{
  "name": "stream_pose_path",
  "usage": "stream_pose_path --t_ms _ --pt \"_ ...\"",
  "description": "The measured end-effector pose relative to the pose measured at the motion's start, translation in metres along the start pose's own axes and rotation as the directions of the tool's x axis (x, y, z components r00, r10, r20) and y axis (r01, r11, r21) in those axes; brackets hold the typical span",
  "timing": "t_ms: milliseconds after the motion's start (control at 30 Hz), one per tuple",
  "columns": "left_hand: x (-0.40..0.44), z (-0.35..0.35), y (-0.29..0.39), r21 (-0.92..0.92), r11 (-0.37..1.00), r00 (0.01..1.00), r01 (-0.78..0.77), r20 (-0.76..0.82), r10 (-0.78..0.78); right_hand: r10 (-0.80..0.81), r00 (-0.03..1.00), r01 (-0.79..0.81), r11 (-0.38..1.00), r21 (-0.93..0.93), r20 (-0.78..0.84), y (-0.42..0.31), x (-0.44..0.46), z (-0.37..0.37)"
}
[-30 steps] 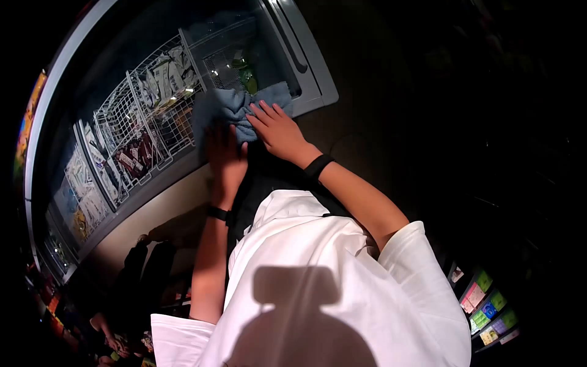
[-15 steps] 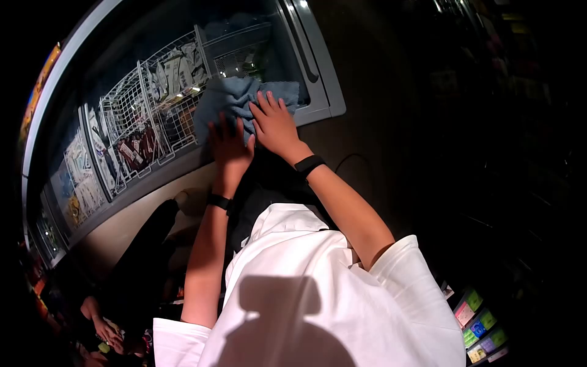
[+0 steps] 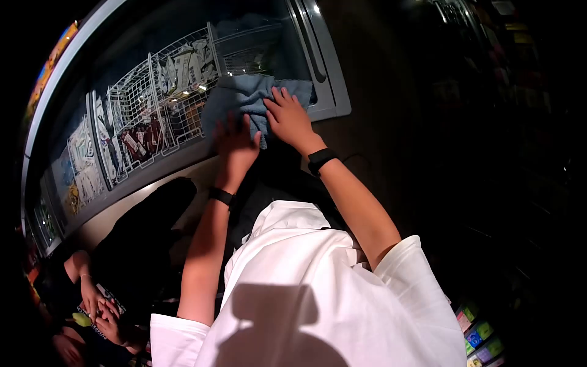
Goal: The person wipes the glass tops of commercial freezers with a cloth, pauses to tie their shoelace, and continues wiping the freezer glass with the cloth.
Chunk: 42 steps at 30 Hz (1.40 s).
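Observation:
A crumpled blue-grey cloth (image 3: 247,92) lies on the glass top of a chest freezer (image 3: 332,92), close to its near right corner. My right hand (image 3: 290,119) rests flat on the right part of the cloth, fingers stretched out and a little apart. At the cloth's lower left edge is my left hand (image 3: 237,150), with its fingers spread and its tips partly in shadow. Both wrists wear dark bands. Through the glass, white wire baskets (image 3: 131,101) hold wrapped packets (image 3: 186,67).
Another person's hands (image 3: 101,312) are at the lower left, near a small yellow-green item (image 3: 82,319). That person's dark-clothed leg (image 3: 153,214) is beside the freezer's front. Colourful packages (image 3: 480,336) stand at the lower right. Dark floor (image 3: 379,110) lies right of the freezer.
The view has shifted slightly. My right hand and the cloth's right edge have moved a little to the right. The other person's leg and hands have moved too.

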<state>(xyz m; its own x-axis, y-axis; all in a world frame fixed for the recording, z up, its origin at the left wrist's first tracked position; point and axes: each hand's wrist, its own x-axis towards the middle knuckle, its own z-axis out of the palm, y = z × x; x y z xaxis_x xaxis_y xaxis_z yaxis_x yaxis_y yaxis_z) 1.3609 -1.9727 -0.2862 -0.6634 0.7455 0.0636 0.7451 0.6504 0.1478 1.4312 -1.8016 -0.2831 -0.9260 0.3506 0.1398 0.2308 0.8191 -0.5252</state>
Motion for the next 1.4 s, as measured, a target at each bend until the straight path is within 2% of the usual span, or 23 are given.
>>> stream_pose_path --t_ms 67,133,200,233,267,367,433,567,667,733,833,867,933,1000,1067,1233,1333,1400 --pt "0.002 0.0 0.002 0.075 0.997 0.999 -0.002 -0.039 0.005 0.033 0.999 -0.034 0.999 -0.018 -0.039 -0.007 0.003 0.009" --pt "-0.002 -0.002 0.002 0.057 0.998 1.0 -0.005 -0.017 0.006 0.016 0.999 -0.016 1.0 0.006 0.041 -0.011 0.0 0.005" --pt "-0.006 0.002 0.0 0.037 0.999 1.0 -0.01 -0.005 0.01 -0.05 0.996 0.046 0.997 0.059 0.073 -0.008 -0.01 0.002" --pt "-0.008 0.004 -0.002 0.017 1.0 1.0 -0.014 0.012 0.014 -0.102 0.995 0.101 0.994 0.05 0.023 -0.005 -0.014 0.001" --pt "-0.013 0.007 -0.005 -0.018 0.999 0.999 -0.033 -0.044 0.032 -0.131 0.99 0.129 0.991 0.041 0.048 0.0 -0.019 -0.002" --pt "-0.016 0.008 -0.007 -0.046 0.999 1.0 -0.015 -0.025 0.014 -0.157 0.985 0.155 0.988 0.029 0.078 0.011 -0.024 -0.012" --pt "-0.014 0.009 -0.007 -0.021 1.0 0.998 -0.017 -0.059 0.016 -0.105 0.988 0.102 0.994 0.032 0.117 0.012 -0.018 -0.015" --pt "-0.006 0.006 -0.004 -0.005 1.0 0.995 -0.008 -0.099 0.007 0.035 0.999 -0.036 0.998 0.044 0.032 -0.002 -0.003 -0.005" --pt "-0.002 -0.001 -0.003 -0.015 1.0 0.999 0.009 -0.046 -0.009 0.035 0.999 -0.035 0.999 0.008 -0.033 -0.013 -0.001 0.005" --pt "-0.006 -0.001 -0.003 -0.043 0.999 1.0 0.017 -0.024 -0.018 0.02 1.0 -0.02 1.0 0.022 -0.012 -0.014 -0.01 0.007" --pt "-0.012 -0.001 -0.01 -0.155 0.987 0.998 -0.037 -0.06 0.028 -0.084 0.995 0.079 0.993 0.084 0.059 -0.007 -0.022 -0.001" --pt "-0.015 0.001 -0.012 -0.129 0.989 0.994 -0.071 -0.089 0.06 -0.114 0.991 0.107 0.989 0.098 0.072 -0.001 -0.025 -0.006" --pt "-0.017 0.0 -0.011 -0.16 0.987 0.997 -0.03 -0.077 0.018 -0.125 0.989 0.117 0.989 0.092 0.08 0.006 -0.026 -0.01" --pt "-0.013 0.008 -0.013 -0.124 0.992 0.993 -0.039 -0.113 0.025 -0.105 0.992 0.098 0.991 0.092 0.075 0.008 -0.019 -0.009" --pt "-0.005 0.011 -0.013 -0.082 0.996 0.992 -0.036 -0.125 0.025 -0.012 0.999 0.008 0.994 0.111 0.033 0.004 -0.006 -0.007" --pt "0.005 0.002 -0.014 -0.103 0.994 0.998 -0.03 -0.064 0.024 0.053 0.996 -0.05 0.997 0.051 -0.065 -0.016 0.007 0.011" --pt "-0.002 0.002 -0.01 -0.104 0.994 0.994 -0.02 -0.111 0.009 -0.005 1.0 0.004 0.997 0.075 0.011 -0.016 -0.007 0.007" --pt "-0.005 0.004 -0.014 -0.158 0.987 0.996 -0.029 -0.089 0.015 -0.067 0.996 0.061 0.994 0.092 0.065 -0.008 -0.015 -0.001"
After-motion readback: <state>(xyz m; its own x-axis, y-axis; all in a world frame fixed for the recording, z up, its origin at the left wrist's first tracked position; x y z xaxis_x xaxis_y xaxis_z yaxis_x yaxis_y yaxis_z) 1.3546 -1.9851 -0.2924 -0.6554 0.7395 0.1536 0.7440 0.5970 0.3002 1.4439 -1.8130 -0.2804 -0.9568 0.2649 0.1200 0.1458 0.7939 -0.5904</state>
